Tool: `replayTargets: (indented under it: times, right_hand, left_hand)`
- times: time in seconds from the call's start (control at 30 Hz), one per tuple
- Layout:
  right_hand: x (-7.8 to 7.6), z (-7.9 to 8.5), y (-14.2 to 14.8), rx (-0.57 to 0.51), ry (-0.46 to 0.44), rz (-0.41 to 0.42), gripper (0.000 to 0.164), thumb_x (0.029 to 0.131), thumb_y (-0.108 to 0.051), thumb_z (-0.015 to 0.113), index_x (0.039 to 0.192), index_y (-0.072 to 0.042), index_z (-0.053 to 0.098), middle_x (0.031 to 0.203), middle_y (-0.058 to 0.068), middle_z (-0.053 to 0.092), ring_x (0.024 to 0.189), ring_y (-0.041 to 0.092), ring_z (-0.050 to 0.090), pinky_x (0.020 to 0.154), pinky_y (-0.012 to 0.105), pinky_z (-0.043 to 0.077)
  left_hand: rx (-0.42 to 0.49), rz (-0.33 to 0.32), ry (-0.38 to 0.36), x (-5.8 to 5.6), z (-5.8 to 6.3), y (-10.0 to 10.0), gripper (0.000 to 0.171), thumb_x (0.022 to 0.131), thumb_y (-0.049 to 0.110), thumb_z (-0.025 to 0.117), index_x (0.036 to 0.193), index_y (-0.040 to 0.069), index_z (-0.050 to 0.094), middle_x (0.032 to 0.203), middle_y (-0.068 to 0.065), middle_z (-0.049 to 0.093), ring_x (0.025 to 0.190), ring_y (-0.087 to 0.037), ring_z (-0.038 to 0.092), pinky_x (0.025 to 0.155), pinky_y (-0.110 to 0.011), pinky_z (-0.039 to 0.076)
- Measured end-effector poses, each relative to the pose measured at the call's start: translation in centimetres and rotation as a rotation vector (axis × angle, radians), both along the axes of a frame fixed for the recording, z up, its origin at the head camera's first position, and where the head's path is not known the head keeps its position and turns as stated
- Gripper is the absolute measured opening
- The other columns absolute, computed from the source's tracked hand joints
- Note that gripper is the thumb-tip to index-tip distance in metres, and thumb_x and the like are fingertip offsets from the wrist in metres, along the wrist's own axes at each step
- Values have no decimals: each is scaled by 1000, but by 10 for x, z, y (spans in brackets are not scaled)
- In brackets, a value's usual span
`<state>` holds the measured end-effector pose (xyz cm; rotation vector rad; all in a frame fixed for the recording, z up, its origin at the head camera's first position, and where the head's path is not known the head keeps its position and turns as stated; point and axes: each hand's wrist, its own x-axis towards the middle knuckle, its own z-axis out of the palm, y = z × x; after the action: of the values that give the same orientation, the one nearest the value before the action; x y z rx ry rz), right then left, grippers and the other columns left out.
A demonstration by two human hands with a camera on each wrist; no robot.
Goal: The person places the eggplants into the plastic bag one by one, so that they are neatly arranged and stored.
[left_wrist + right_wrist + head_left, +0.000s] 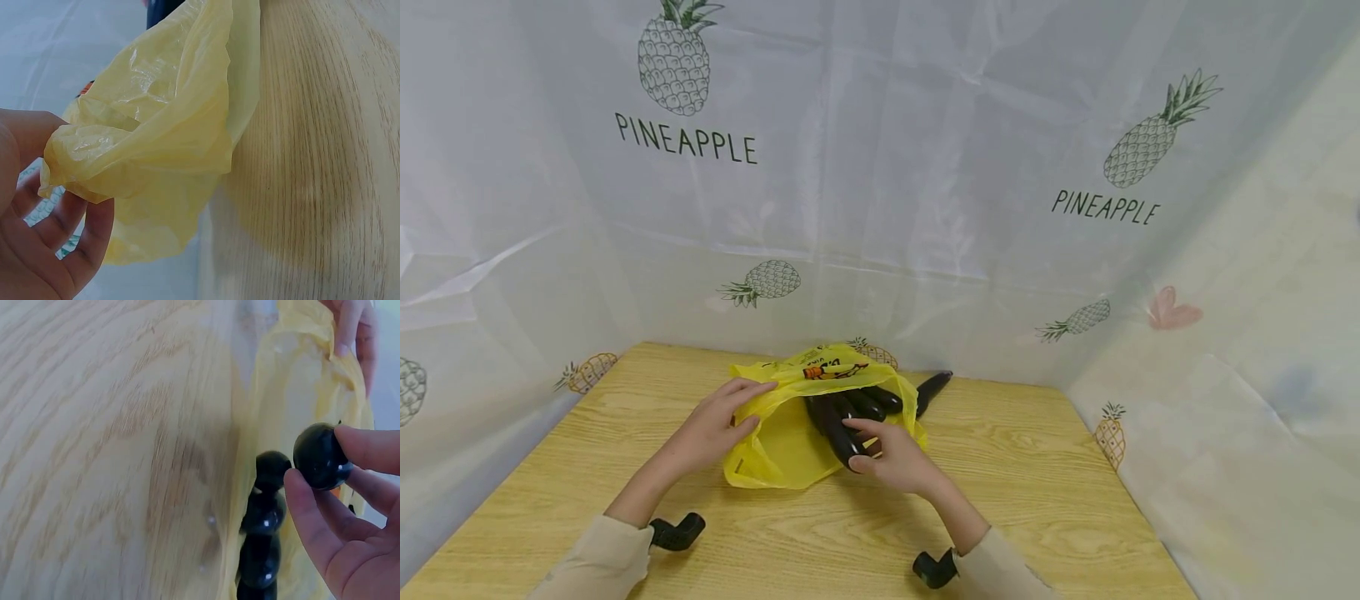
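Note:
A yellow plastic bag [793, 446] lies on the table with its mouth toward me. My left hand [711, 427] holds the left edge of that mouth; the left wrist view shows thumb and fingers pinching the thin plastic [100, 156]. At the opening, my right hand [897, 457] grips the near end of a dark, glossy eggplant [838, 437], whose far part is still inside the bag. Several other eggplants [259, 553] lie in a row within the bag, close beside the held one [320, 456]. Their far ends are hidden under the plastic.
Another eggplant [934, 390] lies at the bag's right, near the back of the wooden table [1015, 475]. White sheeting with pineapple prints [887, 183] hangs behind and at the sides. Black camera mounts [679, 532] sit at both wrists.

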<state>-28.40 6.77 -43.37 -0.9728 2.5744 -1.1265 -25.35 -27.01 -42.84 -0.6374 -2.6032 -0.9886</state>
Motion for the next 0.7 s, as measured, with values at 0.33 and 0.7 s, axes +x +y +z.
replayTargets:
  times: [0.33, 0.7]
  right_hand:
    - [-3, -8, -21, -25, -31, -36, 55, 101, -21, 75, 153, -17, 59, 135, 17, 68, 102, 27, 74, 81, 33, 60]
    - [-6, -21, -44, -28, -39, -87, 55, 100, -21, 76, 152, -16, 61, 129, 12, 70, 101, 24, 74, 85, 37, 60]
  left_hand:
    - [-4, 9, 0, 1, 1, 1, 58, 101, 1, 70, 156, 14, 56, 137, -9, 61, 95, -16, 55, 74, -31, 49]
    - [-16, 16, 24, 0, 1, 0, 58, 100, 0, 71, 155, 14, 57, 136, -8, 62, 89, -13, 53, 72, -30, 47]
